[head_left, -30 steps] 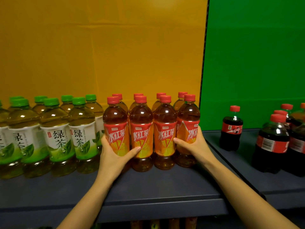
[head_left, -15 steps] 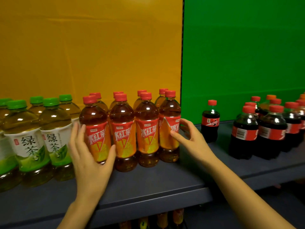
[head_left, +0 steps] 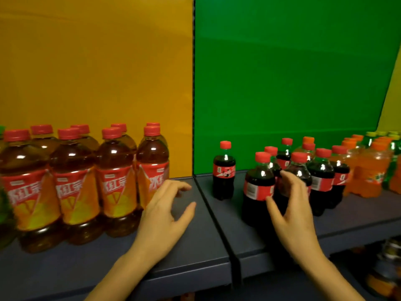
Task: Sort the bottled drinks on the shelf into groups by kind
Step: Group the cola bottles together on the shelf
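Several iced red tea bottles point(head_left: 117, 187) with red caps and orange labels stand in two rows on the left shelf point(head_left: 178, 257). One small cola bottle point(head_left: 224, 170) stands alone on the right shelf section. Further right is a cluster of several cola bottles point(head_left: 258, 187). My left hand point(head_left: 167, 211) hovers open over bare shelf, just right of the tea bottles, touching nothing. My right hand point(head_left: 290, 203) is at the front of the cola cluster, fingers spread against a front cola bottle point(head_left: 300, 168); whether it grips is unclear.
Orange soda bottles point(head_left: 368, 170) and green bottles with yellow caps point(head_left: 392, 148) stand at the far right. A seam point(head_left: 219, 224) divides the two shelf sections. Yellow and green back panels rise behind. A lower shelf holds more bottles point(head_left: 386, 268).
The view has swung right. Both hands left the red tea bottles: my left hand pulled off to their right, my right hand moved over to the cola cluster.
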